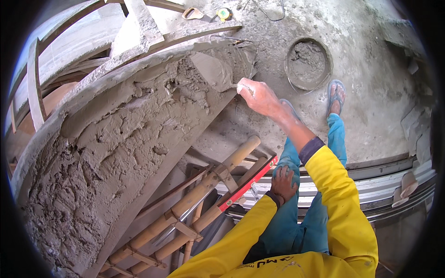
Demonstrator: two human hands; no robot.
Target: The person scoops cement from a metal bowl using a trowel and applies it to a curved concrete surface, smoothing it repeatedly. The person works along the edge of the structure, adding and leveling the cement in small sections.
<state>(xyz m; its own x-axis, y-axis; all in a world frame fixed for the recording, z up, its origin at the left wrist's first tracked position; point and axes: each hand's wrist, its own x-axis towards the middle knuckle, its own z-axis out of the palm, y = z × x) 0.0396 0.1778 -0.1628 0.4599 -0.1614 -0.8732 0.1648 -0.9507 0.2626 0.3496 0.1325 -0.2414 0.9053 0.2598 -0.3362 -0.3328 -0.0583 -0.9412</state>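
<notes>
My right hand is closed round the handle of a pointing trowel. The trowel's blade is smeared with grey mortar and lies flat against the far end of the mortar layer. That layer covers a long curved slab, rough and lumpy with small pits, and smoother along its near edge. My left hand rests on my knee with its fingers spread, holding nothing. Beside the left hand, a red spirit level leans along a bamboo ladder.
A round bucket of wet mortar stands on the concrete floor near my feet. A yellow tape measure and a wooden handle lie at the back. Wooden framing borders the slab's left. Metal profiles lie at right.
</notes>
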